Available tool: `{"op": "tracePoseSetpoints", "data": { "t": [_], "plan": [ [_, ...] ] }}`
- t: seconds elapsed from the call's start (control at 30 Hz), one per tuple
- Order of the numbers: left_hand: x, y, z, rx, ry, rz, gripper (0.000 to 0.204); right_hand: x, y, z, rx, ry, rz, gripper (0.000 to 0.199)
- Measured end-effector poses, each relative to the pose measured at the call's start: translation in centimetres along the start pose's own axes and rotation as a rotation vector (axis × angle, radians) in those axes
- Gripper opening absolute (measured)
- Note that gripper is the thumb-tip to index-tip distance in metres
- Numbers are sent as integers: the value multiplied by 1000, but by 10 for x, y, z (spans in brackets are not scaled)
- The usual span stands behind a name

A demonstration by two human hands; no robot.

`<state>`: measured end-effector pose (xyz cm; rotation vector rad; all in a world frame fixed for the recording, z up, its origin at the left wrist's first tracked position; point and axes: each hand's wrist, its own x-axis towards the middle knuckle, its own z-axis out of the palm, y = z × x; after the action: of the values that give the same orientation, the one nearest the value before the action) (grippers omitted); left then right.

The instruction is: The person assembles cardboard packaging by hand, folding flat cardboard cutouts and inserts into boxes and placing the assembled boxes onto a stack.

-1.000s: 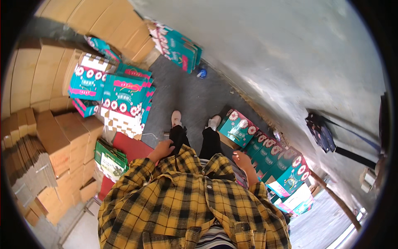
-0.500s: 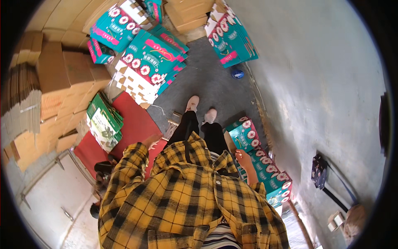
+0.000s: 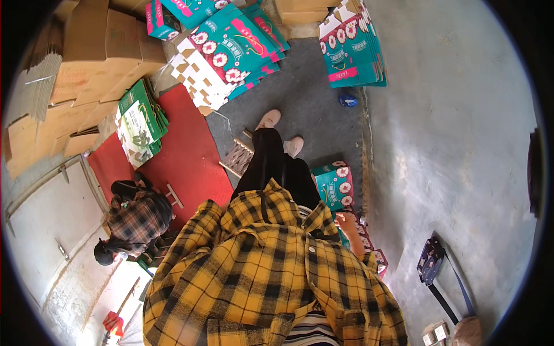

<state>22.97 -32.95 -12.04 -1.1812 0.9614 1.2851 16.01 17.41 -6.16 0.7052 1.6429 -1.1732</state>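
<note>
My right hand (image 3: 346, 222) hangs at my side, fingers loosely bent, with nothing visible in it. Just beyond it, a row of teal boxes (image 3: 333, 185) with a flower-like pattern runs along the wall; whether the hand touches one cannot be made out. My left hand is out of sight, and only the plaid left sleeve (image 3: 202, 216) shows. Beside my legs is a low stool (image 3: 239, 157) with a woven seat.
Flat teal cartons (image 3: 231, 49) are piled ahead, and another stack (image 3: 353, 55) leans by the grey wall near a blue round item (image 3: 348, 100). Green cartons (image 3: 138, 124) lie by the red mat (image 3: 184, 150). Brown cardboard (image 3: 86, 52) lines the left. A person (image 3: 138, 222) bends at left.
My view has shifted back and turned, bringing the other person fully into sight. My left hand has gone out of sight; more of the stool shows. My right hand stays by the teal boxes.
</note>
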Motion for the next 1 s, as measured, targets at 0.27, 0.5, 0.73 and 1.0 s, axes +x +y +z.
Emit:
{"op": "tracePoseSetpoints", "data": {
  "t": [0.27,0.5,0.73,1.0],
  "plan": [
    [-9,-21,-7,-123,123,84,94,5,-18,27,-253,-14,-59,29],
    [-12,6,-27,-219,172,89,94,34,-50,86,-97,64,48,23],
    [-26,29,-55,-260,186,50,94,49,-65,149,255,23,241,15],
    [-30,52,-63,-209,213,23,93,45,-33,170,349,123,143,14]
  ]
}}
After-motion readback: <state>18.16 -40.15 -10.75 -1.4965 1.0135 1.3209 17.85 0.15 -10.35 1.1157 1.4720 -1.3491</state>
